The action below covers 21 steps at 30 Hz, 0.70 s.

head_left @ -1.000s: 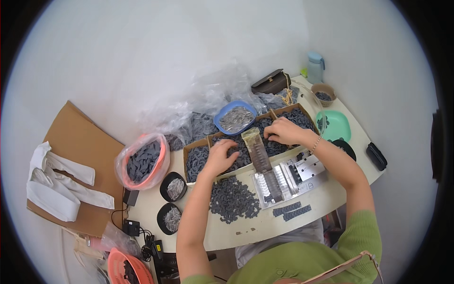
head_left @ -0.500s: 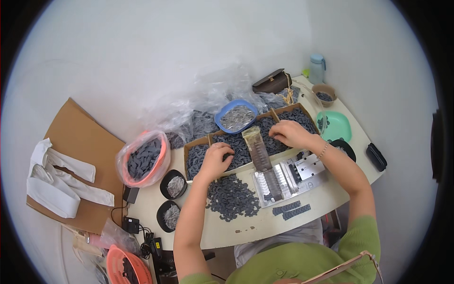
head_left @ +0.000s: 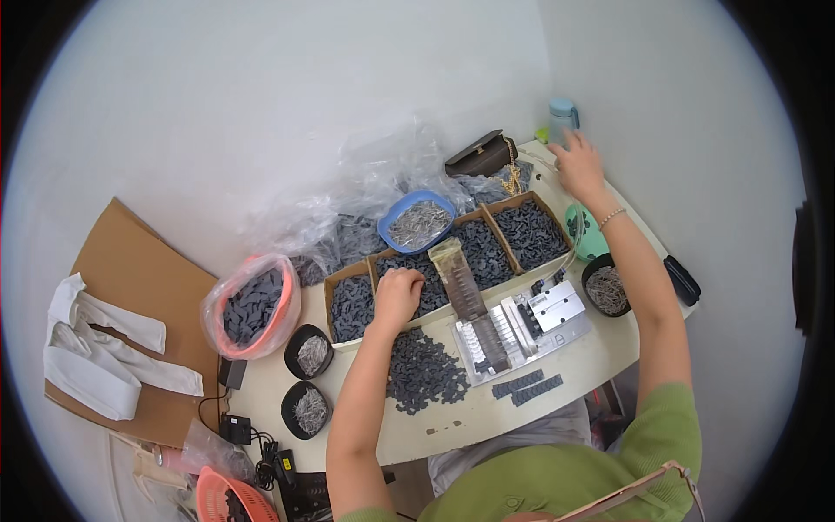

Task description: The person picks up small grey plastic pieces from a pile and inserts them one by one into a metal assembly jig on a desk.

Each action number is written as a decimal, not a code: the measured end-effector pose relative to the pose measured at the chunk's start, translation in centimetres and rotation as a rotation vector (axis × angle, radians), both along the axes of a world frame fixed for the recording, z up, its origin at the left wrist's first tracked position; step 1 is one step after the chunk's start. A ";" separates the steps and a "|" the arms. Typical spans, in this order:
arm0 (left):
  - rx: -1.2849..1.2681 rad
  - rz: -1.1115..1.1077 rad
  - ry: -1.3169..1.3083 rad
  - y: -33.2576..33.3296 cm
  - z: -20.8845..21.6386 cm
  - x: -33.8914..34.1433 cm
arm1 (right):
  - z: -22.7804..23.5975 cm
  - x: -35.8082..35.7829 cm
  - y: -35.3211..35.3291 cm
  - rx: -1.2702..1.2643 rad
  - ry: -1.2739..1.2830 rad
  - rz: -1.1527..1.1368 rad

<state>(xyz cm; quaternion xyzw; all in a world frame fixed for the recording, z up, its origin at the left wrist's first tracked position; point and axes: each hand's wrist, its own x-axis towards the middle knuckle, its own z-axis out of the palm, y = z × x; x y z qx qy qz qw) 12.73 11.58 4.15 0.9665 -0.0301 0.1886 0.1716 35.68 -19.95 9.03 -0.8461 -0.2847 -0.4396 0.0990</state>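
Observation:
My left hand is closed over a compartment of the long cardboard tray, which is filled with small dark grey pieces. Whatever its curled fingers hold is hidden. My right hand, wearing a bracelet, reaches to the far right with fingers apart, just in front of a light blue bottle. Nothing shows in it. Between my arms stands a metal jig with a clear channel leaning over it, its top taped yellow. A loose heap of grey pieces lies in front of the tray.
A blue basin of metal pins sits behind the tray. Black bowls of pins stand at left, another at right, near a green plate. Two grey strips lie near the front edge. A bagged pink basket stands at left.
My right hand has left the tray and moved far right, beside the bottle, with its fingers spread. My left hand stays over the tray. The whole view has shifted slightly.

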 end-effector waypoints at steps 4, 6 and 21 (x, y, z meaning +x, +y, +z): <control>-0.239 0.088 0.068 0.3 0.4 -0.1 | -0.8 -2.9 2.5 -0.030 0.186 0.352; -0.303 0.128 0.132 0.8 0.7 -0.3 | -2.7 -6.6 6.2 -0.078 0.457 0.654; 0.190 0.028 0.087 0.0 0.9 -1.7 | -5.3 -10.9 8.8 -0.467 0.377 0.688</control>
